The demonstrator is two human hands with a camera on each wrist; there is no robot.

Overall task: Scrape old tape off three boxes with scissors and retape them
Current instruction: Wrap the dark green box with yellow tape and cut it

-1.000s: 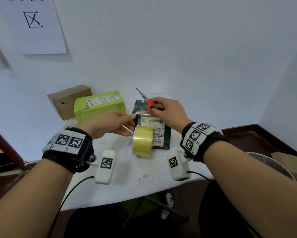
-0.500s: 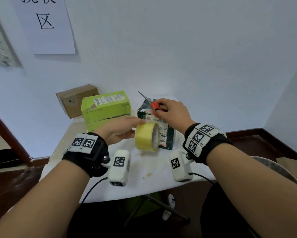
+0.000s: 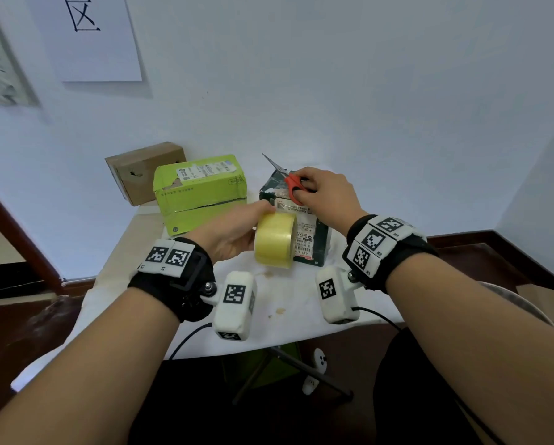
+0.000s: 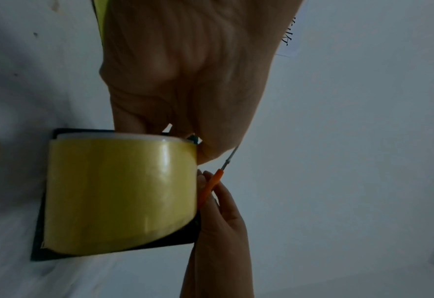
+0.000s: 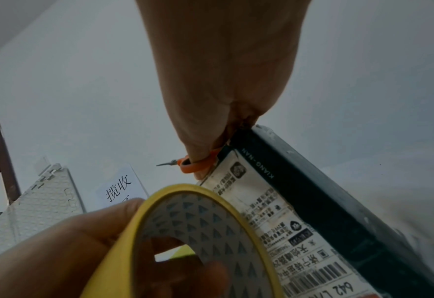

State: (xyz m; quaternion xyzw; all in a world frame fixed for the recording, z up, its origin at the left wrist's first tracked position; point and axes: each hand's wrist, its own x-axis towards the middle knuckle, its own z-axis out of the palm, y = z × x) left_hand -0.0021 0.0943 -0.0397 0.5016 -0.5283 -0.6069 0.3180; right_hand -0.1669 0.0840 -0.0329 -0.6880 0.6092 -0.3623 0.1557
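A dark green box [image 3: 317, 242] with a white shipping label [image 5: 274, 211] stands tilted on the white table [image 3: 285, 300]. My left hand [image 3: 237, 229] grips a yellow tape roll [image 3: 274, 240] [image 4: 118, 193] [image 5: 185, 242] held on edge against the box's front, fingers through its core. My right hand [image 3: 324, 194] holds red-handled scissors [image 3: 293, 186] [image 5: 192, 164] [image 4: 210, 187] and rests on the box's upper edge, blades pointing up and left. A lime green box [image 3: 198, 191] and a brown cardboard box [image 3: 144, 170] stand at the back left.
The wall rises right behind the boxes, with a paper sign [image 3: 89, 36] on it. The table's front edge runs just under my wrists. A grey round bin rim [image 3: 522, 303] shows at the lower right. Small stains mark the tablecloth near the front.
My left hand has taken hold of the tape roll and lifted it off the table against the dark box. The dark box has been raised to a tilt. The right hand stayed on it.
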